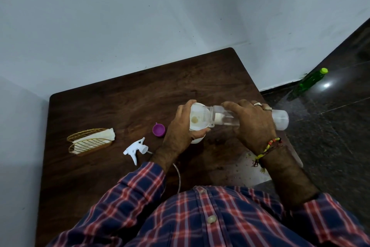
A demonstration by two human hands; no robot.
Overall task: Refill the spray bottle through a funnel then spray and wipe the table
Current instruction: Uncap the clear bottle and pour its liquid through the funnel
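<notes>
Dark wood-grain table [112, 106] with rounded corners; right hand [254, 124] wraps a clear plastic bottle [280, 119] tipped sideways into a white funnel [197, 118], which the left hand [180, 128] grips over the table; white trigger sprayer [136, 149] lies nearby; gold wire napkin holder [90, 143]; small purple cap [159, 129]

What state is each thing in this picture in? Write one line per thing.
Clear bottle: uncapped, tipped sideways, neck over the funnel, in the right hand.
Funnel: upright, gripped by the left hand.
Purple cap: off, open side up.
Sprayer head: unscrewed, lying on the table.
Napkin holder: holds napkins.
Green bottle: capped.
</notes>
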